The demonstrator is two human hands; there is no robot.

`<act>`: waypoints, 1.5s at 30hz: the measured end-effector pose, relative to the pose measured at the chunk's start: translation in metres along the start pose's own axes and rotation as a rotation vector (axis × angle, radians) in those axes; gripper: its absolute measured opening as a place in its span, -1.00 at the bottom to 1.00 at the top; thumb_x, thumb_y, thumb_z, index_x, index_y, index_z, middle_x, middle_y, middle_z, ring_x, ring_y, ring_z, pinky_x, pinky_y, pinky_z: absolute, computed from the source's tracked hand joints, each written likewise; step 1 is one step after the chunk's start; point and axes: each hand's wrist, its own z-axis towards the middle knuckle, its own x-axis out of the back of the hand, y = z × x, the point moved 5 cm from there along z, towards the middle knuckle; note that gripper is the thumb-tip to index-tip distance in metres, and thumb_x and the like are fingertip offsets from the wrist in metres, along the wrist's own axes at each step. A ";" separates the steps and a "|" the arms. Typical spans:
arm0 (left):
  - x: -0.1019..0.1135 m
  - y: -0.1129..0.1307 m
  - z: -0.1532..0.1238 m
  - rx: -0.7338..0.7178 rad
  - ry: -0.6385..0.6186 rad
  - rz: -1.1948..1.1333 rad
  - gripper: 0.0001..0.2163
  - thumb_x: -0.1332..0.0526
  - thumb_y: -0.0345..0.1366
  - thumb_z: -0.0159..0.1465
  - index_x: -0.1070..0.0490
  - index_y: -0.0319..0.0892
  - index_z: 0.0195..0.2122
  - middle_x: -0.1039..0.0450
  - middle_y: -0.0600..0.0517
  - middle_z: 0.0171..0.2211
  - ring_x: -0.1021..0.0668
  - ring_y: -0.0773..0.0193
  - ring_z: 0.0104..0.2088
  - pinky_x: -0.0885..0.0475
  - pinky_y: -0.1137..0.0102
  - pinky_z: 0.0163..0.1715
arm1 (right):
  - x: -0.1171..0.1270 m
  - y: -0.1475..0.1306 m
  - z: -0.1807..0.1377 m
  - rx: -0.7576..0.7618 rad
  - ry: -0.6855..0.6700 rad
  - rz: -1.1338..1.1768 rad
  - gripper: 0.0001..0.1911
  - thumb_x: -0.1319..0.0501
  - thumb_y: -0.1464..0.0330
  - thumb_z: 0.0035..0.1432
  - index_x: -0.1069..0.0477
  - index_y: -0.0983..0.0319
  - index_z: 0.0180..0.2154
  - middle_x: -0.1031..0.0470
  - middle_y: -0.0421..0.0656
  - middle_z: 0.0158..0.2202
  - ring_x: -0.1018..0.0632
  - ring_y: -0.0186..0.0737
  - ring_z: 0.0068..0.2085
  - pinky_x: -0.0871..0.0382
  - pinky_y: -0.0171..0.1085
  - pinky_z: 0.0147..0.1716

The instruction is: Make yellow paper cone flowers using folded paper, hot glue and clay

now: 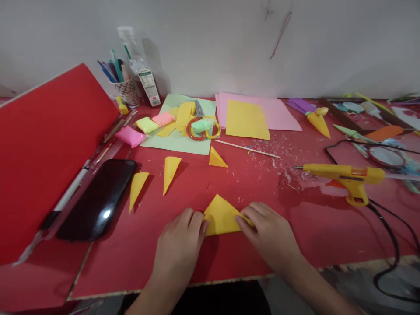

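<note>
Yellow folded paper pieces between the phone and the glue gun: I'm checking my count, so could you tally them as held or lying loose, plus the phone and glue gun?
Held yellow folded paper, in the left hand and right hand: 1
Loose yellow folded pieces: 3
Phone: 1
Glue gun: 1
Total: 6

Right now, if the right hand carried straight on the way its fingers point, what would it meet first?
The folded yellow paper: the right hand points leftward and forward across the sheet and already pinches its right corner. What lies beyond is hard to judge from this one view.
</note>
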 end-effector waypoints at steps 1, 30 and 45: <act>0.000 0.001 0.000 0.003 0.007 0.027 -0.73 0.10 -0.35 0.25 -0.30 -0.17 -0.51 -0.33 0.06 -0.58 -0.40 0.32 -0.59 -0.12 0.47 -0.69 | 0.001 -0.001 0.001 0.002 0.003 -0.021 -0.61 0.11 0.31 0.19 -0.26 0.24 -0.61 -0.32 -0.20 -0.62 -0.34 -0.33 -0.54 -0.08 -0.34 -0.52; 0.002 -0.028 0.029 -0.625 -0.321 -0.027 -0.58 -0.11 -0.15 0.16 -0.11 0.17 0.07 -0.10 0.05 0.14 -0.35 0.22 -0.09 -0.20 0.33 -0.09 | 0.002 -0.006 0.008 0.032 0.036 -0.205 -0.56 0.18 0.37 0.20 -0.23 0.24 -0.65 -0.30 -0.20 -0.67 -0.33 -0.35 -0.60 -0.03 -0.33 -0.55; 0.010 -0.030 0.052 -0.641 -0.505 -0.198 -0.43 -0.26 -0.06 -0.05 -0.15 0.22 0.03 -0.07 0.14 0.16 -0.35 0.24 -0.15 -0.17 0.37 -0.08 | 0.000 -0.008 0.010 0.072 -0.011 -0.234 -0.69 0.11 0.41 0.16 -0.31 0.25 -0.52 -0.33 -0.18 -0.63 -0.35 -0.28 -0.54 -0.10 -0.32 -0.54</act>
